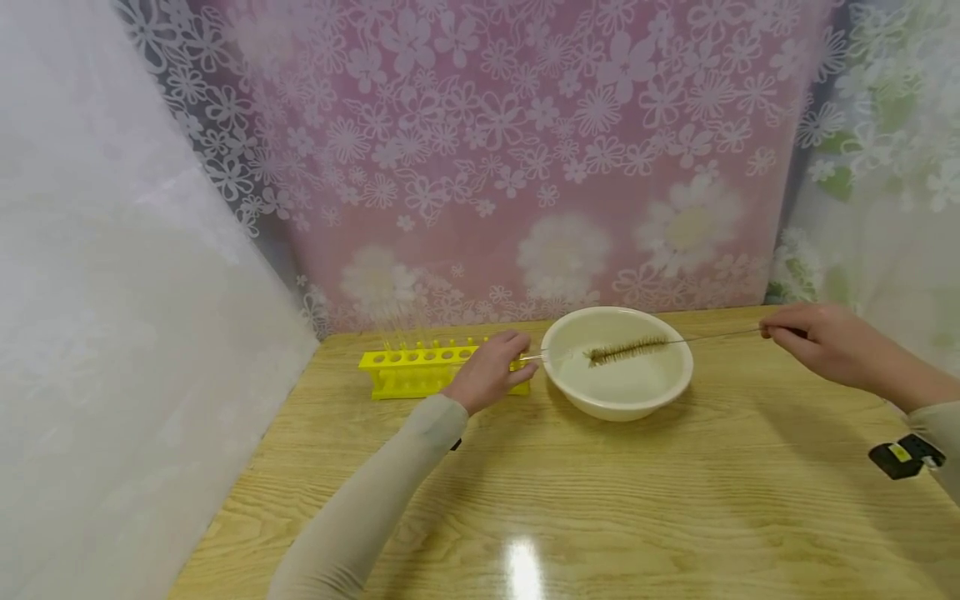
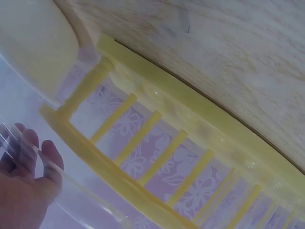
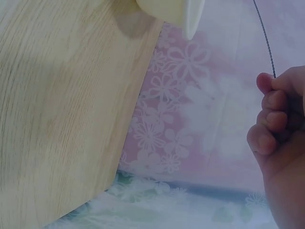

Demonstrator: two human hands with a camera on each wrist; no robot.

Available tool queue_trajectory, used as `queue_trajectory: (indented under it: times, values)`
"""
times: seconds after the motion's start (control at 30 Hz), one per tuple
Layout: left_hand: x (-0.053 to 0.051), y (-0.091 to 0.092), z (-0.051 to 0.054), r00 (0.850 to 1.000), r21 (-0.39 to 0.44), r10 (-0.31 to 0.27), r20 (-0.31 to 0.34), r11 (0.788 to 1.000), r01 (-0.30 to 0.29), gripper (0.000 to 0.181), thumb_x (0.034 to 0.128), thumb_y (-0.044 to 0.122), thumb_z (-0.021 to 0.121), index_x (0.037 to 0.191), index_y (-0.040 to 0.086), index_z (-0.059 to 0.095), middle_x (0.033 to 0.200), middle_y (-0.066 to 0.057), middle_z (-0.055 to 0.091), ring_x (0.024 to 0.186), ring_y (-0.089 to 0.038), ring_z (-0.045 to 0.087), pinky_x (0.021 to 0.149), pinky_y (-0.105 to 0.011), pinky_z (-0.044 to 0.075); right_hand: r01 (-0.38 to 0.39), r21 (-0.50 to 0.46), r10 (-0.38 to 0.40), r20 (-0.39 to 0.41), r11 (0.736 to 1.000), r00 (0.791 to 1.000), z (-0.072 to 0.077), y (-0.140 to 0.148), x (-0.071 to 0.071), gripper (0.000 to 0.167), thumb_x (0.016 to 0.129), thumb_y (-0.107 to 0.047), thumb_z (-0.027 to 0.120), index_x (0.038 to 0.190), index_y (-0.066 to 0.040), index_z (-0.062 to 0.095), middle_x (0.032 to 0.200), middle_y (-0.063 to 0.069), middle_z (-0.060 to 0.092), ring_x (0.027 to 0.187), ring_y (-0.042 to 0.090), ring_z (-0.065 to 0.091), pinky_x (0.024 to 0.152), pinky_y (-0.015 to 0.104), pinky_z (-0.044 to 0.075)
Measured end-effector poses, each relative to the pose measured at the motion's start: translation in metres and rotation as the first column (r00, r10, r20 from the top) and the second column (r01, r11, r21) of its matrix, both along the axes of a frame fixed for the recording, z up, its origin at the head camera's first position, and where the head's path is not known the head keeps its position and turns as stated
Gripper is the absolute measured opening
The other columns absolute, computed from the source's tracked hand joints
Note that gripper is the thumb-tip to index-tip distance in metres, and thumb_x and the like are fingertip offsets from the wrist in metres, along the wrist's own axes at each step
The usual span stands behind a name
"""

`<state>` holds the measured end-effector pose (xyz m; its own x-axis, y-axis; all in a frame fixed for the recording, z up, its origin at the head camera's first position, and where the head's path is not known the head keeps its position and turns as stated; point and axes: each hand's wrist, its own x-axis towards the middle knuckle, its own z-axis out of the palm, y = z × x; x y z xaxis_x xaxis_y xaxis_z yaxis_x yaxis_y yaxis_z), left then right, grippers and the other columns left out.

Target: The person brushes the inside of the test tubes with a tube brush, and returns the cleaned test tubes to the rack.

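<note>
In the head view my left hand (image 1: 489,372) holds a clear glass test tube (image 1: 531,358), its end pointing at the bowl's left rim. In the left wrist view the test tube (image 2: 82,187) lies across the curled fingers beside the rack. My right hand (image 1: 823,343) pinches the thin twisted-wire handle of a test tube brush (image 1: 628,351). The brown bristles hang over the cream bowl (image 1: 617,406), apart from the tube. In the right wrist view the wire (image 3: 268,42) comes out between thumb and forefinger. The bowl's contents are hard to make out.
Behind my left hand stands a yellow test tube rack (image 1: 408,387), with several clear tubes (image 1: 401,329) upright at its left end. Everything stands on a wood-grain table (image 1: 600,500). Flowered curtains (image 1: 525,167) close off the back and sides.
</note>
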<state>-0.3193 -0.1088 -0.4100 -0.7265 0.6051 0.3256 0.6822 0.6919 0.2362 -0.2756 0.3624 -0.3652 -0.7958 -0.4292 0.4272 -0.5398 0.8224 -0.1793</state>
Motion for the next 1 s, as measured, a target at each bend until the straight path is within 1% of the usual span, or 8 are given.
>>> queue_trajectory:
  times: [0.23,0.43,0.57,0.7,0.77,0.83,0.9,1.0]
  values:
    - [-0.002,0.005,-0.003,1.000,-0.013,-0.002,0.011,1.000,0.002,0.019,0.1031,0.034,0.058,0.103,0.017,0.050,0.101,0.002,0.056,0.092,-0.014,0.052,0.080,-0.029,0.048,0.000,-0.057,-0.001,-0.008,0.998,1.000,0.001,-0.004,0.003,0.020,0.095,0.000,0.063,0.112,-0.001,0.074,0.099,0.009,0.075,0.080,-0.010,0.056,0.058,0.026,0.048]
    - [-0.002,0.008,-0.005,0.999,0.014,-0.015,0.032,1.000,0.015,0.025,0.1023,0.034,0.060,0.121,0.016,0.060,0.118,0.001,0.063,0.107,-0.013,0.058,0.091,-0.033,0.052,-0.025,-0.070,0.023,-0.037,0.997,0.999,-0.002,-0.005,0.003,0.018,0.094,0.000,0.064,0.108,-0.002,0.075,0.097,0.009,0.075,0.082,-0.011,0.056,0.058,0.023,0.048]
    - [-0.002,0.010,-0.005,0.998,0.042,-0.029,0.051,0.999,0.027,0.033,0.1011,0.031,0.063,0.132,0.020,0.060,0.124,-0.002,0.064,0.113,-0.016,0.058,0.095,-0.037,0.052,-0.039,-0.056,0.035,-0.061,0.998,0.998,-0.004,-0.006,0.002,0.018,0.093,0.001,0.065,0.107,-0.002,0.076,0.096,0.008,0.076,0.082,-0.011,0.057,0.058,0.023,0.047]
    - [-0.001,0.010,-0.006,0.998,0.053,-0.029,0.062,0.998,0.026,0.038,0.1006,0.030,0.064,0.138,0.026,0.056,0.127,-0.002,0.064,0.113,-0.016,0.060,0.095,-0.035,0.053,-0.050,-0.065,0.045,-0.066,0.997,0.997,-0.006,-0.009,0.002,0.017,0.093,0.003,0.065,0.106,-0.002,0.076,0.095,0.008,0.076,0.076,-0.010,0.056,0.055,0.023,0.045]
    - [0.000,0.011,-0.005,0.998,0.050,-0.029,0.063,0.998,0.026,0.037,0.1008,0.031,0.063,0.137,0.025,0.057,0.127,-0.002,0.063,0.113,-0.016,0.060,0.095,-0.034,0.053,-0.070,-0.080,0.064,-0.074,0.994,0.995,-0.008,-0.012,0.001,0.018,0.093,0.004,0.064,0.105,-0.002,0.075,0.093,0.009,0.075,0.069,-0.008,0.053,0.052,0.022,0.041]
    - [0.001,0.012,-0.005,0.998,0.046,-0.031,0.054,0.999,0.029,0.031,0.1013,0.032,0.062,0.130,0.022,0.059,0.125,-0.002,0.063,0.112,-0.016,0.060,0.093,-0.032,0.053,-0.093,-0.089,0.085,-0.088,0.992,0.992,-0.010,-0.016,0.001,0.018,0.092,0.005,0.064,0.104,-0.002,0.076,0.092,0.010,0.075,0.063,-0.008,0.051,0.050,0.020,0.038]
    - [0.001,0.015,-0.003,0.999,0.035,-0.041,0.034,0.999,0.039,0.024,0.1019,0.034,0.061,0.119,0.018,0.060,0.121,-0.002,0.064,0.109,-0.014,0.060,0.091,-0.030,0.052,-0.111,-0.075,0.102,-0.113,0.991,0.988,-0.011,-0.021,0.001,0.018,0.090,0.006,0.066,0.103,-0.003,0.076,0.091,0.008,0.076,0.063,-0.006,0.053,0.050,0.018,0.039]
    - [0.002,0.020,-0.001,0.998,0.006,-0.060,-0.005,0.998,0.060,0.020,0.1028,0.035,0.059,0.104,0.015,0.053,0.112,0.000,0.062,0.102,-0.013,0.058,0.085,-0.027,0.050,-0.124,-0.044,0.118,-0.124,0.991,0.985,-0.012,-0.029,0.002,0.019,0.089,0.005,0.069,0.104,-0.002,0.077,0.093,0.006,0.076,0.072,0.000,0.062,0.055,0.020,0.046]
